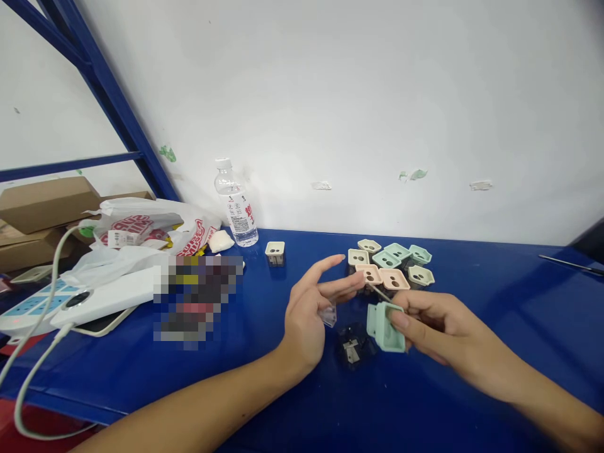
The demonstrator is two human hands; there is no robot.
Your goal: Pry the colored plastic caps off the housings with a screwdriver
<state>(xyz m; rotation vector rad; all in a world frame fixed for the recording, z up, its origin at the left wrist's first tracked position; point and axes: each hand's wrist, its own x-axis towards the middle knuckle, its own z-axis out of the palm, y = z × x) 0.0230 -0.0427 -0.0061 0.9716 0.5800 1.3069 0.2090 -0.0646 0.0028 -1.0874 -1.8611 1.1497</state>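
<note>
My right hand [436,330] pinches a mint-green plastic shell [384,327], with a thin metal tool [380,292] sticking up from the same grip. My left hand [309,314] hovers just left of it, fingers stretched out, with a small clear plastic piece [329,314] at the thumb. A dark clear block with metal contacts [353,346] lies on the blue table [495,296] between both hands. Behind them sits a cluster of several cream, pink and mint-green shells [389,264].
One cream shell [275,251] stands alone near a water bottle [236,204]. At the left lie a white plastic bag [141,229], a white power strip with cable [42,305], a white power bank [113,296] and cardboard boxes [42,204]. A blue frame [108,94] leans on the white wall.
</note>
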